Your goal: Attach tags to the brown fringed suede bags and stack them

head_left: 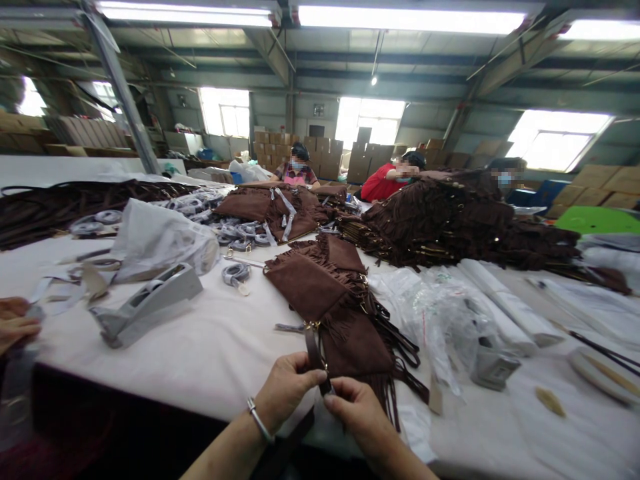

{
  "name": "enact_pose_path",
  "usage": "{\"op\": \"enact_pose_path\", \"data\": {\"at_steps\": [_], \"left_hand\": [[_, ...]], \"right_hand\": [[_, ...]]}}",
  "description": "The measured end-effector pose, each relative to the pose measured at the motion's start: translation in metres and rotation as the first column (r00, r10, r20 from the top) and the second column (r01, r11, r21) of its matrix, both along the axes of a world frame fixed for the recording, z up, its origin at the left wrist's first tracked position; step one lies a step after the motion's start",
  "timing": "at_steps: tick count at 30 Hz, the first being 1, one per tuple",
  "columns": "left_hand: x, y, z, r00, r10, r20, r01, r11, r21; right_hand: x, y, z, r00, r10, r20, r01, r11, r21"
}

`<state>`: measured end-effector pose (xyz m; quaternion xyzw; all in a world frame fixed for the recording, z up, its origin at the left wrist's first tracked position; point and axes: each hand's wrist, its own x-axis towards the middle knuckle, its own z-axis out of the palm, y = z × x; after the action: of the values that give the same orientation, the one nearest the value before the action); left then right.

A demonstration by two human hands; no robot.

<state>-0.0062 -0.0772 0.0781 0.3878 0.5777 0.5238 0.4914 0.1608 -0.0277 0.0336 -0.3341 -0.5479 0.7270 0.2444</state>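
Observation:
Both hands meet at the table's near edge on a dark brown strap [314,350]. My left hand [287,387], with a silver bangle at the wrist, pinches the strap from the left. From the right, my right hand [357,405] pinches it lower down; its fingertips nearly touch the left ones. A gold-coloured clasp joins the strap to a brown fringed bag [305,283] lying just beyond. Another brown fringed bag [357,343] lies flat beside it, its tassels hanging toward the table edge. The strap's lower end drops below the edge.
A grey tape dispenser [150,303] stands left, near a white plastic bag [160,233]. Clear plastic bags [435,313] lie right, beside another tape dispenser [495,363]. A brown bag pile [440,220] rises behind. Co-workers sit opposite; another person's hand [17,325] shows far left.

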Motion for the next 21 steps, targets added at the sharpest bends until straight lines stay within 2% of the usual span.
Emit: {"op": "enact_pose_path", "data": {"at_steps": [2, 6, 9, 13, 16, 19, 21], "left_hand": [[0.000, -0.001, 0.001, 1.000, -0.017, 0.008, 0.017, 1.000, -0.005], [0.002, -0.001, 0.003, 0.997, -0.063, 0.032, 0.064, 0.998, -0.029], [0.000, 0.000, 0.002, 0.998, -0.052, 0.038, 0.055, 0.994, -0.090], [-0.004, -0.004, -0.001, 0.999, -0.041, 0.023, 0.045, 0.970, -0.239], [-0.005, -0.012, -0.006, 0.992, -0.047, 0.115, 0.080, 0.951, -0.299], [-0.005, -0.017, -0.013, 0.990, -0.025, 0.142, 0.066, 0.956, -0.287], [-0.006, -0.016, -0.017, 0.999, -0.004, 0.045, 0.013, 0.977, -0.213]], "right_hand": [[-0.001, 0.000, 0.001, 1.000, -0.006, 0.028, 0.006, 1.000, 0.010], [-0.005, 0.000, 0.006, 0.995, -0.048, 0.084, 0.037, 0.990, 0.135], [-0.008, 0.002, 0.005, 0.994, -0.057, 0.098, 0.040, 0.985, 0.169], [-0.010, 0.004, -0.003, 0.997, -0.047, 0.067, 0.044, 0.998, 0.048], [-0.012, 0.004, -0.007, 0.998, -0.063, 0.027, 0.065, 0.996, -0.054], [-0.014, 0.003, -0.006, 0.998, -0.055, 0.005, 0.055, 0.993, -0.105], [-0.016, 0.002, -0.005, 0.999, -0.046, 0.007, 0.046, 0.993, -0.112]]}}
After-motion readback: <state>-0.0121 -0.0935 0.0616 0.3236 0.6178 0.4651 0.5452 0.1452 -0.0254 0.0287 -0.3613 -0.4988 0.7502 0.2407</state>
